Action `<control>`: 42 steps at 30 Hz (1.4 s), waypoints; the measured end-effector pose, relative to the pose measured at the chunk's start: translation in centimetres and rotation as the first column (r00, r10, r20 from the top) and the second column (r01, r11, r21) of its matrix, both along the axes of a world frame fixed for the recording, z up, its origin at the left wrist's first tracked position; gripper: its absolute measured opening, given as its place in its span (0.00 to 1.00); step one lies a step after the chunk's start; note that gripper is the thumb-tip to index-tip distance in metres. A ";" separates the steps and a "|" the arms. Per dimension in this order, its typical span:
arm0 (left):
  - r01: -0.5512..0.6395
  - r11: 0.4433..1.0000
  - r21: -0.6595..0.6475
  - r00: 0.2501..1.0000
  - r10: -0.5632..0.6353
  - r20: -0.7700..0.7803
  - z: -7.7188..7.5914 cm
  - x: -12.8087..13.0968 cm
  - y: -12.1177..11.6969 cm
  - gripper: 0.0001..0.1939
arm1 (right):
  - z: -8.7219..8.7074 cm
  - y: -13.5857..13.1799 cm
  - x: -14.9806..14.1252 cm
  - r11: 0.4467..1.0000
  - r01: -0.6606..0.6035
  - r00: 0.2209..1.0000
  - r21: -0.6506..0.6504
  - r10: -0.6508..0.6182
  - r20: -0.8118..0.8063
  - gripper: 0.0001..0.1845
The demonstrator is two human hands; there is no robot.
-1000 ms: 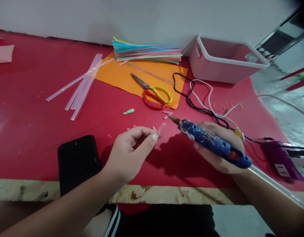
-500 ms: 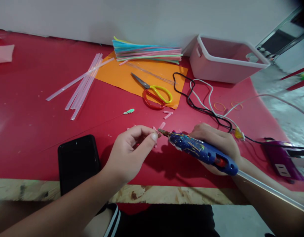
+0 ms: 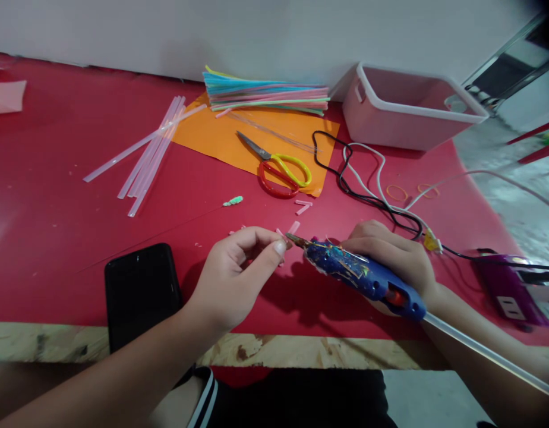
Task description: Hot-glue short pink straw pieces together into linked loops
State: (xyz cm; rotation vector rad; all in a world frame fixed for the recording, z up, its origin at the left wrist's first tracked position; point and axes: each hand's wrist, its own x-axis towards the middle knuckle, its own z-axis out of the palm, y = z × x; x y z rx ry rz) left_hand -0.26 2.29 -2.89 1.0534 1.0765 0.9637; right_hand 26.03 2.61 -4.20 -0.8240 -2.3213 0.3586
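Observation:
My right hand (image 3: 393, 255) is closed around a blue glue gun (image 3: 346, 264), whose body is smeared with dried glue. A clear glue stick (image 3: 488, 353) sticks out of its rear end. The nozzle points left and meets the fingertips of my left hand (image 3: 245, 267). That hand is pinched, thumb against forefinger, on something small that I cannot make out. Short pink pieces (image 3: 294, 227) lie just behind the nozzle, and a few more pink pieces (image 3: 303, 208) are farther back. A thin wire with a green fuzzy tip (image 3: 233, 201) rests beyond my left hand.
Scissors (image 3: 278, 169) and a bundle of pipe cleaners (image 3: 265, 95) lie on orange paper (image 3: 212, 142). Glue sticks (image 3: 154, 148) are at left, a phone (image 3: 141, 297) near the front edge. A pink bin (image 3: 390, 119), cords (image 3: 359, 196) and a purple power strip (image 3: 510, 291) stand right.
The glue gun has tilted slightly in my right hand, its rear end and glue stick shifting a little down and left. My left hand has hardly moved.

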 end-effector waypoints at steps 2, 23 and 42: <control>0.000 1.000 0.000 1.000 0.000 0.000 -0.1 0.0 0.0 0.06 | 0.0 0.0 0.0 1.000 0.004 1.000 0.003 -0.004 0.003 0.16; -0.005 1.000 -0.017 1.000 0.006 0.011 0.1 0.0 0.0 0.05 | 0.0 0.0 -0.1 1.000 0.002 1.000 -0.004 -0.002 -0.008 0.16; 0.008 1.000 -0.009 1.000 -0.008 0.003 0.1 -0.2 0.0 0.06 | 0.3 -0.1 -0.1 0.999 0.044 0.999 0.022 -0.045 0.026 0.15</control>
